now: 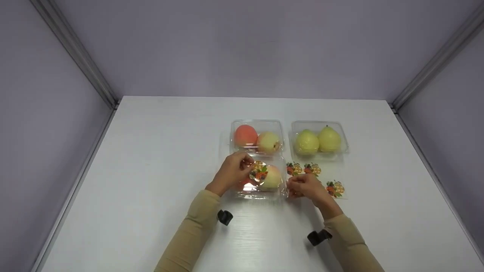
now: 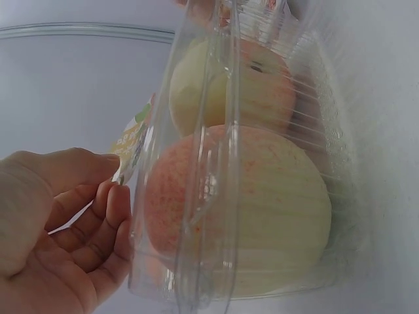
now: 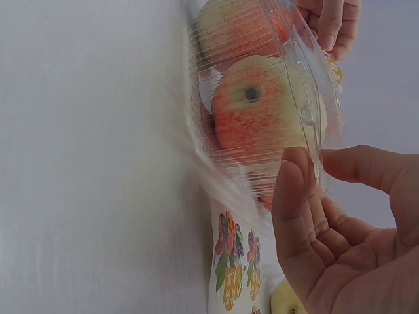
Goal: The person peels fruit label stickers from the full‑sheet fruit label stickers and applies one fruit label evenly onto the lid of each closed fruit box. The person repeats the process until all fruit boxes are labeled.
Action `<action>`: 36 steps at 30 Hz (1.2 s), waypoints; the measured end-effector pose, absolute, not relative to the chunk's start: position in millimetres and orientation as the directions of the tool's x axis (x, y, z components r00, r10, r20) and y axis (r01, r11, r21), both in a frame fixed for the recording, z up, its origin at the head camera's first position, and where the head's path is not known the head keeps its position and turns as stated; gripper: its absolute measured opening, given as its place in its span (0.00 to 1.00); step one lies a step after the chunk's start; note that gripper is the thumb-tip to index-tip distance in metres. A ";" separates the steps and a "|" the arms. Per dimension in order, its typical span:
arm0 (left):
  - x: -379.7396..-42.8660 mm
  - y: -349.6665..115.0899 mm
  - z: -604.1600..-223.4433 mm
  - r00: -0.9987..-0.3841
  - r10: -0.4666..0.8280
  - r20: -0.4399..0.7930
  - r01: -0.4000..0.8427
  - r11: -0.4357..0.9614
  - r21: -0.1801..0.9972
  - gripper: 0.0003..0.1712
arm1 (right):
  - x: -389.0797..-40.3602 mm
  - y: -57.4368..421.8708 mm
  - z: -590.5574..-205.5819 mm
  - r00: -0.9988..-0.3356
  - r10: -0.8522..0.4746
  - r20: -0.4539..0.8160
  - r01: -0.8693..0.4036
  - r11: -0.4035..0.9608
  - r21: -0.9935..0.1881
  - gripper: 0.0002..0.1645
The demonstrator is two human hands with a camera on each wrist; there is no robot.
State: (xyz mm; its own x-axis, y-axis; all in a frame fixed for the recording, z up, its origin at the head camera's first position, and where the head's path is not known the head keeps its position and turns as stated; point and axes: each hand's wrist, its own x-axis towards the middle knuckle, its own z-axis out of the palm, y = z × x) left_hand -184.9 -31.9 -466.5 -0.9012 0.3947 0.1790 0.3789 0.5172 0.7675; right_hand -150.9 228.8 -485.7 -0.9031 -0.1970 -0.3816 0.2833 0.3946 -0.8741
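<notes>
A clear plastic fruit box (image 1: 242,194) with a lid stands nearest me, two reddish-yellow, peach-like fruits (image 2: 262,209) inside. My left hand (image 1: 232,172) pinches a round fruit-print sticker (image 1: 259,172) by its left edge, between thumb and fingers. The sticker lies over the top of the lid; in the left wrist view its pinched edge stands up from the plastic. On the right side, my right hand (image 1: 306,187) holds the rim of the same box between thumb and fingers, as the right wrist view shows. Part of the left fruit is hidden by my left hand and the sticker.
Behind stands another clear box (image 1: 257,122) with a red fruit and a yellowish one. To its right, a third box (image 1: 315,124) holds two green-yellow pears (image 1: 329,139). A sheet of stickers (image 1: 334,188) lies partly under my right hand. Walls border the white table (image 1: 170,151).
</notes>
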 end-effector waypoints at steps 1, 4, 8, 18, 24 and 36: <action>-184.7 -31.8 -466.0 -0.901 0.394 0.180 0.380 0.519 0.766 0.05 | -150.9 229.0 -485.5 -0.903 -0.199 -0.381 0.282 0.396 -0.874 0.20; -184.7 -31.2 -465.5 -0.901 0.394 0.183 0.383 0.520 0.763 0.05 | -150.9 229.1 -485.5 -0.904 -0.197 -0.378 0.277 0.404 -0.872 0.20; -185.2 -29.9 -466.0 -0.902 0.394 0.176 0.379 0.528 0.760 0.05 | -151.3 228.9 -486.2 -0.906 -0.196 -0.375 0.271 0.412 -0.870 0.20; -182.0 -26.0 -463.3 -0.915 0.385 0.123 0.345 0.585 0.734 0.06 | -152.5 228.0 -488.5 -0.909 -0.166 -0.381 0.281 0.429 -0.859 0.18; -179.9 -23.7 -459.6 -0.928 0.368 0.058 0.292 0.622 0.727 0.07 | -152.1 227.2 -488.0 -0.908 -0.152 -0.389 0.295 0.428 -0.855 0.18; -178.9 -18.5 -454.4 -0.938 0.343 0.044 0.282 0.684 0.673 0.08 | -151.9 228.7 -484.0 -0.905 -0.166 -0.391 0.295 0.415 -0.860 0.20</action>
State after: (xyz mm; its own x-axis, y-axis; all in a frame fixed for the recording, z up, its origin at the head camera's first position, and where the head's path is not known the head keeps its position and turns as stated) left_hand -178.9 -18.5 -454.4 -0.9382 0.3434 0.0441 0.2819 0.6837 0.6731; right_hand -151.9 228.7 -484.0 -0.9053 -0.1658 -0.3910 0.2955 0.4154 -0.8603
